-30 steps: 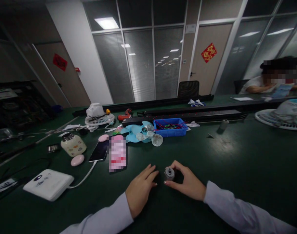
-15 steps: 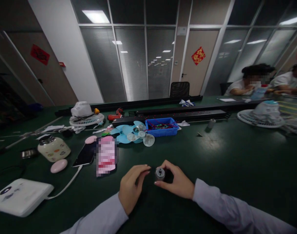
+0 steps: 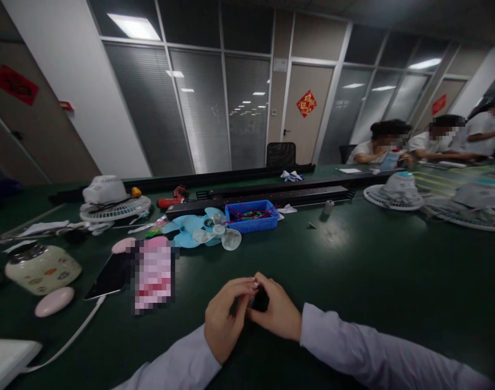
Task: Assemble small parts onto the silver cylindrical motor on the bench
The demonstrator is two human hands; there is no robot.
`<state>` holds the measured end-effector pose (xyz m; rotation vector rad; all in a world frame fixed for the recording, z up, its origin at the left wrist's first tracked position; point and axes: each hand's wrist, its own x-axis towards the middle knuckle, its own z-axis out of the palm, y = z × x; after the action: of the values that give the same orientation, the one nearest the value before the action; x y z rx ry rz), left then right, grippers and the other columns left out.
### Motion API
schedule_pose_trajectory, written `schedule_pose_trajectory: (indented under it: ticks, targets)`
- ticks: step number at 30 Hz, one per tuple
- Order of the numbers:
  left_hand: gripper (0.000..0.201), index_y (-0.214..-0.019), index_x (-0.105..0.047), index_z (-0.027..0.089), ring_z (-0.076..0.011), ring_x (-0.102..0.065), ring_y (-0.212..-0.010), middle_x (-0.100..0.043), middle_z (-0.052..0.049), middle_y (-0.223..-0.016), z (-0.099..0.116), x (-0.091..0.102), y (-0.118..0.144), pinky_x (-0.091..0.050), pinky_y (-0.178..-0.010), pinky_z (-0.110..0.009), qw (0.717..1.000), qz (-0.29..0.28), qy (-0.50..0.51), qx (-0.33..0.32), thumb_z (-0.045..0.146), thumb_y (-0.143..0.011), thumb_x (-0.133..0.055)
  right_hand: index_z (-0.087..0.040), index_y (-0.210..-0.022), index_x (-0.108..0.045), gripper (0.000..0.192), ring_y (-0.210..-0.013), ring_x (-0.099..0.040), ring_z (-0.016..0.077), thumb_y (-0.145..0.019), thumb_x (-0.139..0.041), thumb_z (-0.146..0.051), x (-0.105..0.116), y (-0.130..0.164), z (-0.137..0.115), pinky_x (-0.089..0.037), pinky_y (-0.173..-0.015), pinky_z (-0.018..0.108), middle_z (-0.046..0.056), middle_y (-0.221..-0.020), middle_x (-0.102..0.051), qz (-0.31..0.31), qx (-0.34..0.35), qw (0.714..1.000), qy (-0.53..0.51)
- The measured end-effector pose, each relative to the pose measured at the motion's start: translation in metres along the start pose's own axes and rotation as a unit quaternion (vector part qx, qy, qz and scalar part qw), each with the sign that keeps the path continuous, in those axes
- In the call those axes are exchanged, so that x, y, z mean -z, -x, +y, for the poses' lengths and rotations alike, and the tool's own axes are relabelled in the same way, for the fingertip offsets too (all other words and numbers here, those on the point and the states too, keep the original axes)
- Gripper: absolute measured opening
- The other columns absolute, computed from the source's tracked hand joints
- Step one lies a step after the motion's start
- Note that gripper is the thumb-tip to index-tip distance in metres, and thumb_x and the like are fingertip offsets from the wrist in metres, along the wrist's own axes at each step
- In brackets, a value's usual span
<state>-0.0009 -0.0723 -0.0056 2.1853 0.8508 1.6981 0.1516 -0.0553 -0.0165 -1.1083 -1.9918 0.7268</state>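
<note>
Close to the table's near side, my right hand [image 3: 279,311] curls its thumb and fingers around a small metal motor [image 3: 253,299]. My left hand [image 3: 226,317] has come up against it from the left, with its fingertips and thumb closed on the motor's top. Most of the motor is hidden behind my left fingers. Beyond my hands lie blue and clear fan blades [image 3: 209,227] and a blue bin [image 3: 251,215] filled with wires and small boards. Another small metal cylinder [image 3: 328,207] stands farther back on the right.
On the left are a pink-cased phone [image 3: 156,276], a dark phone [image 3: 109,277] on a white cable, a cream jar [image 3: 44,268] and a white power bank [image 3: 7,357]. Fan housings [image 3: 393,190] lie on both sides. Long black rails [image 3: 267,197] cross behind. Co-workers [image 3: 379,143] sit at the far right.
My left hand has moved right and closed its fingers over the motor, covering it. My right hand still holds the motor. The view has turned right, bringing another person into sight.
</note>
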Motion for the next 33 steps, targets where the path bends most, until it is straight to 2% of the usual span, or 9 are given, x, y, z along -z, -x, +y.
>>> schedule_pose_trajectory:
  ticks: [11, 17, 24, 29, 33]
  targets:
    - [0.018, -0.093, -0.061, 0.018, -0.0159, -0.069, -0.088, -0.073, -0.006, -0.086, -0.003, -0.001, 0.003, -0.058, -0.078, -0.027, 1.000, 0.018, -0.005, -0.025, 0.004, -0.090, -0.049, -0.021, -0.083, -0.050, 0.017, -0.078, -0.057, 0.0185, -0.074, -0.062, -0.014, 0.000, -0.002, 0.000, -0.043, -0.071, 0.029, -0.001, -0.081, -0.057, -0.049, -0.015, 0.998, -0.038]
    - [0.018, -0.095, -0.060, 0.018, -0.0156, -0.068, -0.085, -0.071, -0.006, -0.086, -0.003, -0.008, 0.004, -0.055, -0.076, -0.025, 0.997, 0.044, 0.065, 0.019, 0.004, -0.088, -0.053, -0.021, -0.081, -0.048, 0.018, -0.078, -0.056, 0.0179, -0.071, -0.060, -0.012, 0.002, -0.009, 0.010, -0.044, -0.071, 0.029, -0.001, -0.080, -0.056, -0.087, -0.009, 0.996, -0.018]
    - [0.016, -0.089, -0.059, 0.017, -0.0181, -0.069, -0.084, -0.073, -0.007, -0.084, -0.004, -0.015, 0.001, -0.056, -0.077, -0.028, 0.988, 0.077, 0.118, 0.066, 0.002, -0.083, -0.060, -0.021, -0.083, -0.050, 0.013, -0.079, -0.058, 0.0177, -0.076, -0.060, -0.016, 0.008, -0.013, 0.019, -0.047, -0.071, 0.029, -0.001, -0.082, -0.058, -0.158, -0.020, 0.987, -0.008]
    - [0.023, -0.091, -0.058, 0.018, -0.0194, -0.070, -0.089, -0.073, -0.007, -0.090, -0.005, -0.010, -0.003, -0.058, -0.079, -0.031, 0.988, 0.067, 0.136, 0.035, -0.004, -0.083, -0.057, -0.023, -0.085, -0.054, 0.017, -0.078, -0.061, 0.0178, -0.074, -0.064, -0.015, 0.012, -0.012, 0.016, -0.050, -0.071, 0.028, -0.001, -0.082, -0.062, -0.133, -0.009, 0.991, 0.001]
    - [0.029, -0.098, -0.057, 0.020, -0.0190, -0.069, -0.096, -0.071, -0.007, -0.099, -0.010, -0.001, -0.006, -0.057, -0.084, -0.033, 0.994, 0.023, 0.108, 0.019, -0.006, -0.085, -0.052, -0.025, -0.092, -0.058, 0.024, -0.083, -0.064, 0.0203, -0.072, -0.071, -0.023, 0.014, -0.012, 0.012, -0.052, -0.072, 0.029, 0.001, -0.088, -0.066, -0.098, 0.001, 0.995, 0.000]
